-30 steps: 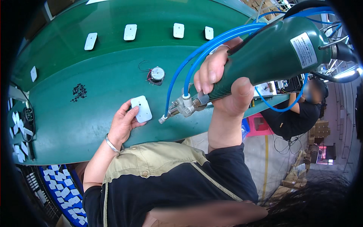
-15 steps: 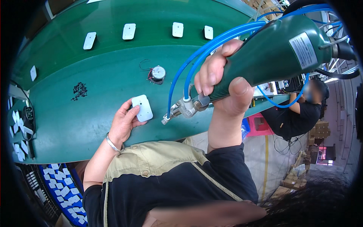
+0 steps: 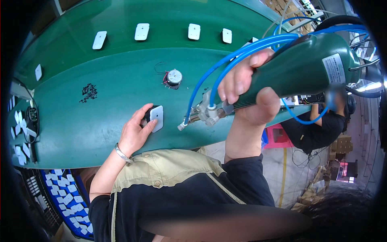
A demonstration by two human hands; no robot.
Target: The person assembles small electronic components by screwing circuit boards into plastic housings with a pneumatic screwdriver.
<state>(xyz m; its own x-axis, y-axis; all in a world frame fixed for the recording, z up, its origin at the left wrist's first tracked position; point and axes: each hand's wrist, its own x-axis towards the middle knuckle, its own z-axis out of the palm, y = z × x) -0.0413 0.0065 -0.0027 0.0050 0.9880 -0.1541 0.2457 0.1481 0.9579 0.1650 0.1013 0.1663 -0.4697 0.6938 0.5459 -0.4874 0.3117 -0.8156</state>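
Note:
Over the bench, my right hand (image 3: 250, 84) is wrapped round the dark green grip of a powered screwdriver (image 3: 298, 64) with blue air tubes. Its metal and clear-plastic tip (image 3: 197, 117) points down and left, apart from any part. My left hand (image 3: 135, 131) pinches a small rounded white plate with a black body behind it (image 3: 158, 119), tilted on edge near the front of the bench. Beyond it, a round silver motor (image 3: 174, 76) with thin wires lies on the green bench (image 3: 121, 105). A pile of tiny black screws (image 3: 88, 92) lies to the left.
Several white-faced parts, such as one white plate (image 3: 142, 31), stand along the far green strip. More white pieces (image 3: 20, 125) lie at the left end beside a cable. A blue tray (image 3: 86, 189) of white pieces sits lower left. Another person (image 3: 312, 125) sits at right.
The white plate in my left hand has tipped up, so its black side shows. My right hand and the screwdriver sit slightly farther right in view.

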